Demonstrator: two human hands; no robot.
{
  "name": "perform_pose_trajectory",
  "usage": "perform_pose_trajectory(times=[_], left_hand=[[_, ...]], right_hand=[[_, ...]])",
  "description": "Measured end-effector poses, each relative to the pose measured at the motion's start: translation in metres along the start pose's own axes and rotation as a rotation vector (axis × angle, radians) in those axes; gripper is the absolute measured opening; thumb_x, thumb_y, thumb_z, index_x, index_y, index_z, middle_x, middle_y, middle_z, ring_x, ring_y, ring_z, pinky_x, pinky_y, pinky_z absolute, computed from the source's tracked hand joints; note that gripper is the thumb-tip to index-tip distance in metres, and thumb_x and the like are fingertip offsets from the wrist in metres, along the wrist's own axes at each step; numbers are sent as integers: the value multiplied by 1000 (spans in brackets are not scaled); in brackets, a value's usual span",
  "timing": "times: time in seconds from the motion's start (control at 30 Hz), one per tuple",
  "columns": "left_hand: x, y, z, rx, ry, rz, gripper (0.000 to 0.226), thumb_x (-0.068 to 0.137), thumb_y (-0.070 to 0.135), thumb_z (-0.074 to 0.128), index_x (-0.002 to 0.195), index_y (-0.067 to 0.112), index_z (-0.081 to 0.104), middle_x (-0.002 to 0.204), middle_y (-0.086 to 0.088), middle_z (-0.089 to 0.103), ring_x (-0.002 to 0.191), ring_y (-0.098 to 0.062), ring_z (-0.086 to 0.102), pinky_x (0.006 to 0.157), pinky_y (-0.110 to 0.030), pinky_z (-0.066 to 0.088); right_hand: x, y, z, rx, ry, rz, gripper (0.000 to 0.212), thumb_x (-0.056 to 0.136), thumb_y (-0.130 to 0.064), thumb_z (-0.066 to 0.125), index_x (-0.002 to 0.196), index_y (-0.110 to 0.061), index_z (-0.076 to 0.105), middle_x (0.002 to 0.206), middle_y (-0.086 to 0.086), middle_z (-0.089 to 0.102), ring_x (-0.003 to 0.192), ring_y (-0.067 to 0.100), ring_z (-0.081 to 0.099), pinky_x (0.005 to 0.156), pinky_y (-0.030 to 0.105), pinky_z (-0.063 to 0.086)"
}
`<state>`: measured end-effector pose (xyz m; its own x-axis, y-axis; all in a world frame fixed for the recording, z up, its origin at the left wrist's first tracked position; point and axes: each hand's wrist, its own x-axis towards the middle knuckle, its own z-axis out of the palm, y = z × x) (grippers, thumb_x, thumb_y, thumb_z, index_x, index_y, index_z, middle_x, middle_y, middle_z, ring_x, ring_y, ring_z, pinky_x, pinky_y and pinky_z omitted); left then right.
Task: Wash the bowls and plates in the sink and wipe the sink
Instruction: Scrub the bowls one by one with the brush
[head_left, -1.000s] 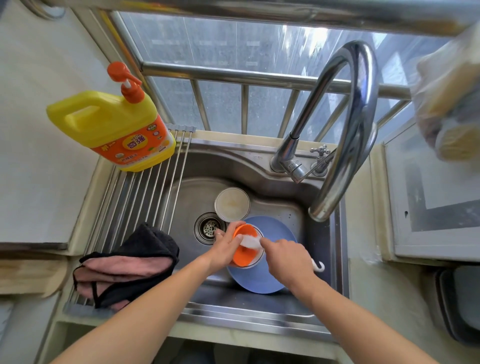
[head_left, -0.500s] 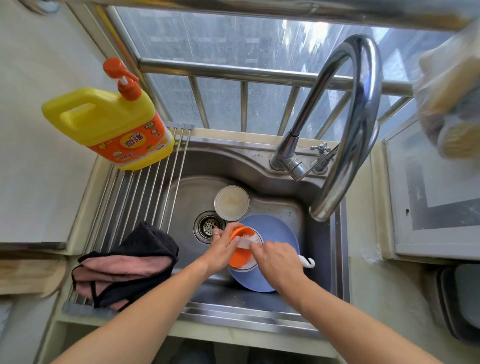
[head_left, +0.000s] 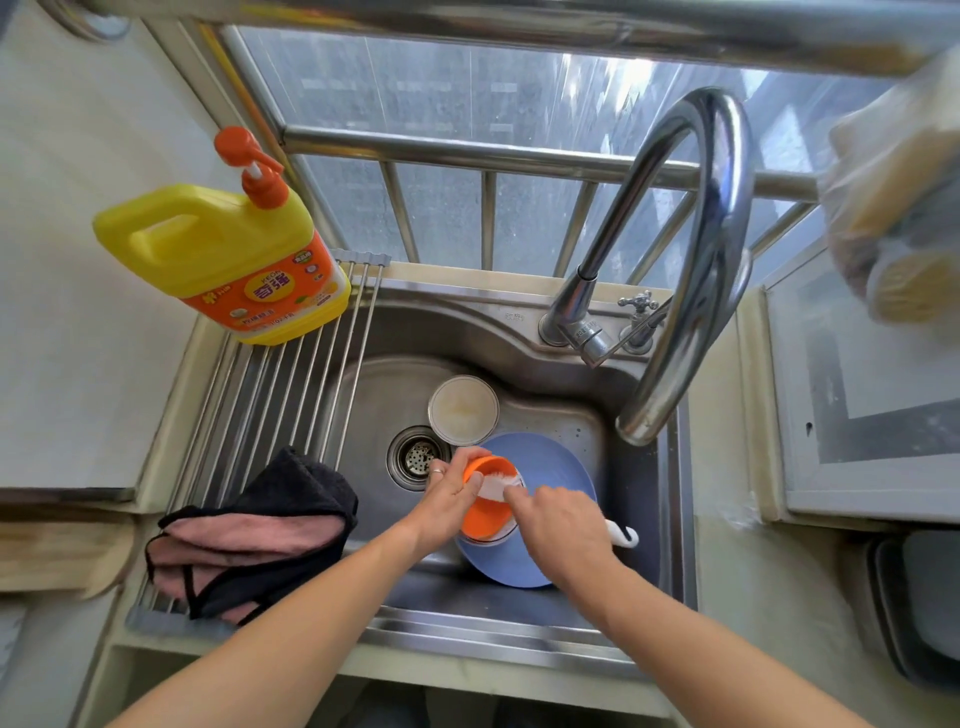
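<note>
While the left hand (head_left: 448, 504) grips the rim of the orange bowl (head_left: 485, 512) over the blue plate (head_left: 545, 467) in the sink (head_left: 519, 332), the right hand (head_left: 558, 525) holds a white brush (head_left: 496, 486), its bristles inside the bowl.

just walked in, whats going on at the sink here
A person is washing dishes. The left hand grips a small orange bowl over a blue plate in the sink, while the right hand scrubs inside it with a white brush. Another round dish sits by the drain, unwashed. No water shows at the faucet.
</note>
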<state>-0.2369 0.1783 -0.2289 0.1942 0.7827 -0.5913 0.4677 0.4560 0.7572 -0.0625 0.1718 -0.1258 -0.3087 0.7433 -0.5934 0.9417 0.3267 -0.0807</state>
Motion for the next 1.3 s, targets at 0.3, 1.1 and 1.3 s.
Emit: perform_pose_trajectory(times=[0.3, 1.1, 1.3], left_hand=[[-2, 4, -7, -77, 30, -53, 26, 105, 45, 39, 130, 47, 44, 121, -7, 35, 116, -18, 39, 110, -35, 33], [-8, 27, -12, -257, 48, -132, 26, 103, 56, 38, 125, 45, 48, 127, -3, 55, 117, -34, 57, 83, -55, 57], [-7, 26, -9, -249, 85, -157, 27, 96, 64, 41, 119, 52, 51, 127, -10, 53, 120, -34, 51, 83, -52, 58]], right_hand=[[3, 2, 8, 1351, -364, 505, 10, 97, -16, 52, 88, -18, 56, 61, 2, 44, 44, 14, 28, 44, 20, 20], [-8, -7, -1, 174, 33, 111, 31, 95, -9, 43, 124, -21, 45, 87, 8, 49, 77, 36, 46, 64, 37, 34], [18, 2, -21, 643, -132, 85, 10, 89, -20, 50, 91, -19, 59, 79, 1, 60, 80, 27, 56, 58, 31, 39]])
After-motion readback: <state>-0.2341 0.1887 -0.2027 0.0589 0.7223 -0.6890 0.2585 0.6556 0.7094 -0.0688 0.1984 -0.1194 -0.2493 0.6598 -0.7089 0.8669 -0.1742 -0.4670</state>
